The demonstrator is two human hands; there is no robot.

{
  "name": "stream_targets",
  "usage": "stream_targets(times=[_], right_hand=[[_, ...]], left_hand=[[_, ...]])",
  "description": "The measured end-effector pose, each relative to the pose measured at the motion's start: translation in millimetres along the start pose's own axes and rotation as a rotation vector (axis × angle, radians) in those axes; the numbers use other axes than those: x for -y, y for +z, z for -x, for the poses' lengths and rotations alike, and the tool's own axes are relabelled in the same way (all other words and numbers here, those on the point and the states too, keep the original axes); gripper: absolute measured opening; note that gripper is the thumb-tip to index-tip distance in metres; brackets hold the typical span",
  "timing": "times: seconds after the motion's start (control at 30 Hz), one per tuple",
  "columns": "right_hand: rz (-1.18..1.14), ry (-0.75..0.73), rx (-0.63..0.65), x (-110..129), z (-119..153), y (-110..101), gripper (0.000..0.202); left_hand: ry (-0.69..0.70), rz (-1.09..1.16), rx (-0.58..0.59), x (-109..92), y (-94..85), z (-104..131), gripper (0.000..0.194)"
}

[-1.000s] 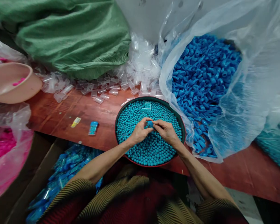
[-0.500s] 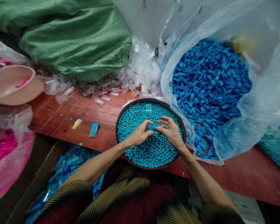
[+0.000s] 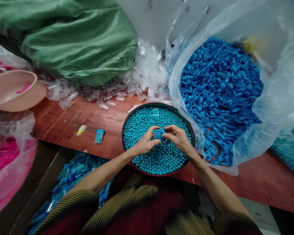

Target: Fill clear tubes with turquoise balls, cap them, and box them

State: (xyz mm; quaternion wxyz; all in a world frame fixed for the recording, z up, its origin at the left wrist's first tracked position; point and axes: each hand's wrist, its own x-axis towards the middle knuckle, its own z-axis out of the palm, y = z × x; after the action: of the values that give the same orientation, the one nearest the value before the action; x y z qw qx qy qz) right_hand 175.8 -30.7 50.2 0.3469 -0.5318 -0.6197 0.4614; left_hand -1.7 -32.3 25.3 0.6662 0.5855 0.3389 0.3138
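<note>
A round dark tray with a red outer edge is full of small turquoise balls. Over its middle, my left hand pinches a small clear container with blue in it between thumb and fingers. My right hand faces it from the right, its thumb and fingertips closed on a small blue piece at the container's end. Among the balls, beyond my hands, lies a clear empty container.
A plastic bag of blue caps spills at the right. Clear containers lie behind the tray, beside a green sack. A filled container, a yellow label and a pink bowl are at the left.
My right hand has shifted slightly down and right, its fingers bending closer around the blue piece. My left hand has barely moved and keeps its hold.
</note>
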Motion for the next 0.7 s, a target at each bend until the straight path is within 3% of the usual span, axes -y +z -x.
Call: stream_targets(times=[0.1, 0.17, 0.23, 0.3, 0.53, 0.7], right_hand=[[0.297, -0.214, -0.075, -4, 10, 10, 0.027], [0.450, -0.293, -0.032, -6, 17, 16, 0.046], [0.576, -0.300, 0.002, -6, 22, 22, 0.076], [0.677, -0.291, -0.025, -5, 23, 28, 0.091], [0.664, -0.371, -0.132, -6, 20, 41, 0.078], [0.734, -0.409, -0.161, -19, 16, 42, 0.077]], left_hand=[[0.037, -0.012, -0.070, 2, 3.6, 1, 0.052], [0.057, -0.002, -0.083, 1, 4.5, 1, 0.051], [0.061, 0.015, -0.112, 0, 4.9, 0, 0.050], [0.047, 0.020, -0.151, -3, 5.7, -1, 0.049], [0.048, 0.211, -0.181, -9, 13.4, -2, 0.035], [0.049, 0.149, -0.285, -10, 20.2, -4, 0.024]])
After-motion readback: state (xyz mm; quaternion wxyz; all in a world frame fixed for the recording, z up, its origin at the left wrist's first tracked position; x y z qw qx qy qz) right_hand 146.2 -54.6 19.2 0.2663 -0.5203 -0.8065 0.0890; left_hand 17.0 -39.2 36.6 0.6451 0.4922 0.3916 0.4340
